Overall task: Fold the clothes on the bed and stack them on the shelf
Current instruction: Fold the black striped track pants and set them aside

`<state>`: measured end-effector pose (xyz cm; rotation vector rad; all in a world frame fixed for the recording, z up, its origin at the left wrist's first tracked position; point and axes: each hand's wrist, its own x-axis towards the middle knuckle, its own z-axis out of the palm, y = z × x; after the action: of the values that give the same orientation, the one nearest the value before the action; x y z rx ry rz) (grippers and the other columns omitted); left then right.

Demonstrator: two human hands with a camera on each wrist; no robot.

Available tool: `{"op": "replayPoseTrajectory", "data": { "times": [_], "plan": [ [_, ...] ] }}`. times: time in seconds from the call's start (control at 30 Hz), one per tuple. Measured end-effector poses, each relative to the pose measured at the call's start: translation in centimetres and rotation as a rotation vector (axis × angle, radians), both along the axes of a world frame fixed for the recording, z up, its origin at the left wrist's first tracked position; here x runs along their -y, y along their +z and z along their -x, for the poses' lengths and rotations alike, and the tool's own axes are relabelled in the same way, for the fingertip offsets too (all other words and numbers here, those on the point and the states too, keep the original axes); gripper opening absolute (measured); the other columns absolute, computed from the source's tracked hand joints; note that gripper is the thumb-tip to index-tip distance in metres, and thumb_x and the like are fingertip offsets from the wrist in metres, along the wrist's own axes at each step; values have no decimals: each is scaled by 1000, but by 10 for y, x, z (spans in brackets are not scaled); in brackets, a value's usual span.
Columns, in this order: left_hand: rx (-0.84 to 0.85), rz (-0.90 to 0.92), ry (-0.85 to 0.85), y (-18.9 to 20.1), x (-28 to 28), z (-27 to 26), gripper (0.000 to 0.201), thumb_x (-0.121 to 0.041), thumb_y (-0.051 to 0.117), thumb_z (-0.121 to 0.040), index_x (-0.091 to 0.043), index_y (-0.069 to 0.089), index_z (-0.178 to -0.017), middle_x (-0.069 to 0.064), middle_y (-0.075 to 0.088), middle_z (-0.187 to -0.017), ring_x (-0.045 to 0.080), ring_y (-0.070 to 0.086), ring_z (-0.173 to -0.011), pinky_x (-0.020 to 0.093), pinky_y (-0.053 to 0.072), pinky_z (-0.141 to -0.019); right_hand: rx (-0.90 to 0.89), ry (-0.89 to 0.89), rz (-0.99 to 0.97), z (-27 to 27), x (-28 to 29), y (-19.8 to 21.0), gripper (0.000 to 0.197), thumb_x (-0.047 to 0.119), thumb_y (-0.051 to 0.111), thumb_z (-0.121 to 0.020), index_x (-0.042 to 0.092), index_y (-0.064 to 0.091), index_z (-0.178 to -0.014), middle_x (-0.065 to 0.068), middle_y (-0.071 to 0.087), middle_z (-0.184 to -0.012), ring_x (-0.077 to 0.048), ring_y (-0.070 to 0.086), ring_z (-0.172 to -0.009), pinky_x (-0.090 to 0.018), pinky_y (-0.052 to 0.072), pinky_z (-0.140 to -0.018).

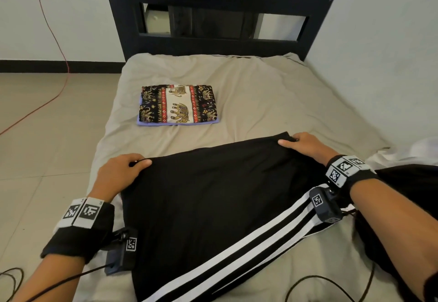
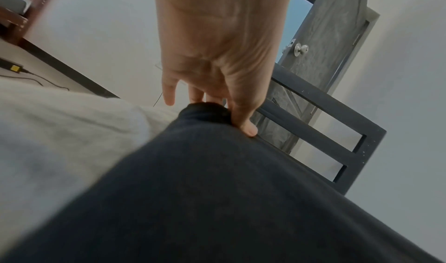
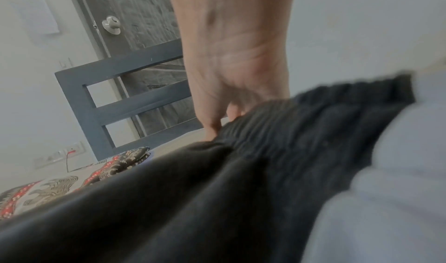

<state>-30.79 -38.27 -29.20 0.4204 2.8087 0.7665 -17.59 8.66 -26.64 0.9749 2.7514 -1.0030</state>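
Observation:
A black garment with white side stripes (image 1: pixel 213 197) lies spread across the near part of the beige bed (image 1: pixel 272 98). My left hand (image 1: pixel 123 171) pinches its far left corner (image 2: pixel 205 110) between thumb and fingers. At the far right corner, my right hand (image 1: pixel 305 143) grips the ribbed waistband (image 3: pixel 313 118). Both corners sit just above the sheet. Farther up the bed lies a folded stack: an elephant-print cloth (image 1: pixel 177 103) on a purple piece (image 1: pixel 151 123).
A dark slatted bed frame (image 1: pixel 220 0) stands at the bed's far end, with a grey door (image 2: pixel 325 44) behind it. Tiled floor (image 1: pixel 42 116) with a red cable (image 1: pixel 47 26) lies to the left. A white wall runs along the right. Black cables trail near my arms.

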Motion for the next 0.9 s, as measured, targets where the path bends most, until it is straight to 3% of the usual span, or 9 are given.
{"op": "replayPoseTrajectory", "data": {
  "times": [0.23, 0.33, 0.4, 0.47, 0.53, 0.6, 0.67, 0.8, 0.9],
  "plan": [
    [-151, 118, 82, -13, -7, -6, 28, -48, 54, -92, -24, 66, -102, 5, 69, -100, 28, 60, -96, 41, 47, -81, -35, -18, -152, 8, 3, -14, 34, 43, 66, -88, 10, 66, -95, -4, 63, -93, -28, 62, -99, -28, 41, -78],
    [-314, 146, -1, -2, -18, -15, 23, -36, 66, -86, -24, 59, -105, 4, 62, -109, 31, 54, -107, 50, 39, -96, 29, 54, -153, -4, 1, 3, 44, 49, 65, -87, 10, 64, -108, -3, 61, -101, -24, 59, -102, -30, 42, -85],
    [-357, 116, -94, 16, -33, -30, 25, -33, 69, -84, -22, 59, -105, 6, 57, -114, 29, 49, -111, 47, 36, -99, 63, 80, -194, -25, -2, 20, 50, 55, 66, -83, 13, 60, -108, 0, 59, -101, -21, 57, -99, -32, 45, -86],
    [-286, 62, -273, 35, -49, -55, 20, -38, 70, -83, -26, 59, -94, -1, 56, -105, 18, 51, -101, 38, 44, -92, 103, 78, -198, -54, -3, 32, 46, 59, 68, -79, 16, 60, -92, 4, 59, -89, -15, 56, -84, -29, 43, -73],
    [-16, 29, -488, 49, -61, -87, 23, -47, 71, -78, -30, 57, -83, -9, 59, -87, 5, 54, -80, 32, 51, -79, 192, 92, -179, -86, 0, 41, 49, 63, 68, -76, 18, 52, -69, 5, 56, -70, -12, 53, -66, -26, 37, -61],
    [336, 46, -628, 56, -69, -122, 31, -55, 74, -71, -29, 60, -79, -9, 63, -73, 0, 56, -59, 22, 50, -65, 310, 120, -129, -112, 7, 43, 54, 64, 67, -76, 16, 47, -64, 0, 59, -64, -14, 58, -61, -26, 39, -60],
    [496, 171, -738, 57, -71, -151, 41, -61, 77, -65, -26, 61, -79, -8, 64, -67, 5, 55, -51, 18, 46, -57, 348, 123, -64, -130, 14, 40, 51, 59, 68, -79, 13, 51, -65, -3, 65, -70, -16, 64, -64, -25, 44, -60],
    [405, 404, -805, 47, -67, -180, 51, -68, 75, -58, -25, 56, -77, -7, 62, -57, 4, 55, -52, 20, 45, -64, 210, 12, 103, -148, 21, 28, 42, 44, 77, -78, 11, 53, -71, -9, 70, -90, -16, 65, -73, -23, 52, -62],
    [215, 536, -827, 40, -64, -188, 51, -68, 74, -60, -27, 51, -79, -10, 58, -68, 4, 52, -62, 20, 38, -59, 158, -50, 190, -153, 28, 24, 35, 29, 79, -80, 3, 66, -99, -10, 69, -93, -15, 66, -74, -20, 54, -59]
  ]
}}
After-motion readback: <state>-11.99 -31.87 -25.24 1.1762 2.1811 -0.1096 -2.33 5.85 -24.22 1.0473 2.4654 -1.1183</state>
